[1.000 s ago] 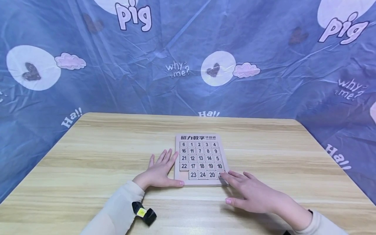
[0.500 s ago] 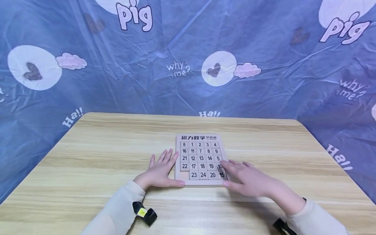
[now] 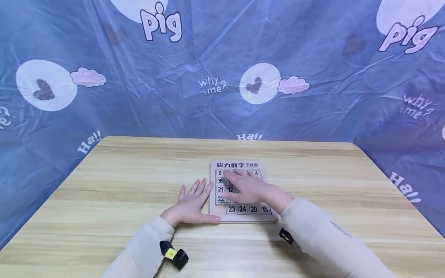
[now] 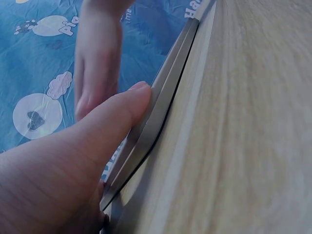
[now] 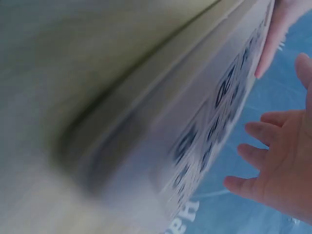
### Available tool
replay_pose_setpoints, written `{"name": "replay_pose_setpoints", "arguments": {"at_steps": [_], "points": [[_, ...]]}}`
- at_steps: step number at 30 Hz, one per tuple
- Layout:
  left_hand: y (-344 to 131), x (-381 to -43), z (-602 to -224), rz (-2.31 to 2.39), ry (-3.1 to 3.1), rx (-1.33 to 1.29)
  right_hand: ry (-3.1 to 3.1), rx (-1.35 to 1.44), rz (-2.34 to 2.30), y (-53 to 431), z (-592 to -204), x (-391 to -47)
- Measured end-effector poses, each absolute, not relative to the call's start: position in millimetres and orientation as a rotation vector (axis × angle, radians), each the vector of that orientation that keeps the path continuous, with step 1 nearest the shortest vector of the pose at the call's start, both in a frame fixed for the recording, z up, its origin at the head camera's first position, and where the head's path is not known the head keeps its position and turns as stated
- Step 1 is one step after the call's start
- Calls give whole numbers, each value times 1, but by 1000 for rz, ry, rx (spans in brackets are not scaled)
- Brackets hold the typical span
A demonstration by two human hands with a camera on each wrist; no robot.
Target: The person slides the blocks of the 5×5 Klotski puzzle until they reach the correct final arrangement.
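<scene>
A pale sliding number puzzle (image 3: 240, 218) lies on the wooden table, with square numbered tiles in rows. Its bottom-left cell (image 3: 220, 209) holds no tile; 23, 24, 20 and 15 fill the rest of that row. My left hand (image 3: 191, 206) spreads along the puzzle's left side, fingertips at the edge and thumb (image 4: 134, 100) on the near-left corner. Over the upper and middle tiles is my right hand (image 3: 248, 189), fingers loosely extended, hiding many numbers. In the right wrist view a gap shows between the right hand (image 5: 282, 156) and the tiles.
The wooden table (image 3: 121, 185) stretches to both sides of the puzzle. Behind it hangs a blue printed cloth (image 3: 174, 108). Black wrist cameras sit at the left sleeve (image 3: 179, 259) and under the right sleeve (image 3: 323, 227).
My right hand has moved from the puzzle's lower-right corner up and left across the tiles. The left hand keeps its place, the tiles in sight keep their order, and the head view has shifted slightly.
</scene>
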State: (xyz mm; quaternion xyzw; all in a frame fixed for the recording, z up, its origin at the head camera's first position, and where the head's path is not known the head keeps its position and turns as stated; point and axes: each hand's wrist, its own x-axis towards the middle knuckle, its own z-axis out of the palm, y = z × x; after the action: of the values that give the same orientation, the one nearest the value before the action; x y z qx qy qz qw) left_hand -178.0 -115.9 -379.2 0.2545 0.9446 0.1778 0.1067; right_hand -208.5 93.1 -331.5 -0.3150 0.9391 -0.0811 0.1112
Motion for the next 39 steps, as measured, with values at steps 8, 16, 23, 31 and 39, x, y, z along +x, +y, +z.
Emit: {"name": "replay_pose_setpoints", "arguments": {"at_steps": [8, 16, 23, 31, 39], "points": [[-117, -178, -379, 525, 2766, 734, 2707, -881, -166, 67, -336, -219], [-117, -178, -377, 521, 2769, 726, 2694, -875, -156, 69, -336, -213], [-117, -179, -377, 525, 2780, 732, 2671, -970, -140, 73, -335, -202], [-115, -177, -378, 549, 2762, 735, 2657, -895, -326, 105, -329, -200], [-117, -178, -378, 556, 2771, 726, 2760, -634, -439, 157, -333, -211]]}}
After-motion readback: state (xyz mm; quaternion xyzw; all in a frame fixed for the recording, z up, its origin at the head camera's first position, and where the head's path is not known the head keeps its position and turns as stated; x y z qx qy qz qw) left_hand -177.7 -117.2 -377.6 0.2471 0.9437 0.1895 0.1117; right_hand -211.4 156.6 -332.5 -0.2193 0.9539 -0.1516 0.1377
